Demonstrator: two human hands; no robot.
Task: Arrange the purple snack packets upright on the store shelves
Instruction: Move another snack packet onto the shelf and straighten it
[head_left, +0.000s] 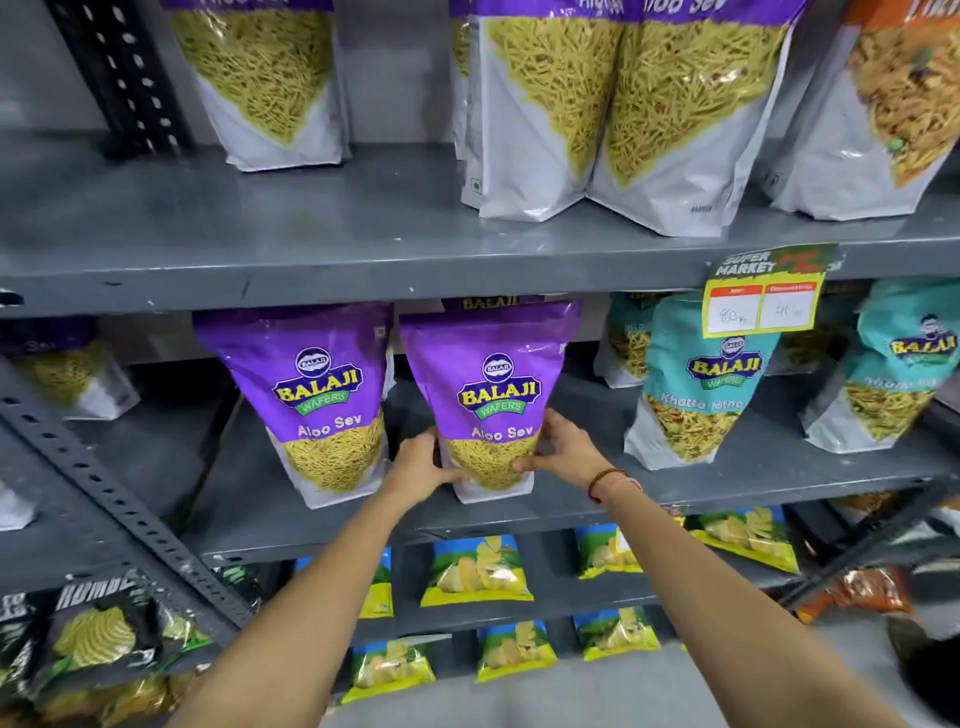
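Grey metal store shelves (332, 244) fill the view, stocked with snack packets on every level. On the middle shelf (727, 478), a purple packet (493, 395) marked Aloo Sev is held upright near the front edge, its base resting on the shelf. It is gripped low down from both sides: the left hand (421, 462) is pressed against its left lower edge, the right hand (566, 447) against its right, and the fingers (524, 464) of each hand are clamped on the packet's clear lower part, thumbs across the front. A red thread band (605, 483) is seen on the right wrist. Just beside it on the left, a second purple packet (311, 395) stands upright, leaning slightly. To the right, teal packets (701, 384) are lined up under a yellow price tag (763, 301). More purple-topped packets (613, 104) are stood on the shelf above, and small green-and-blue chip bags (478, 571) are laid out below.
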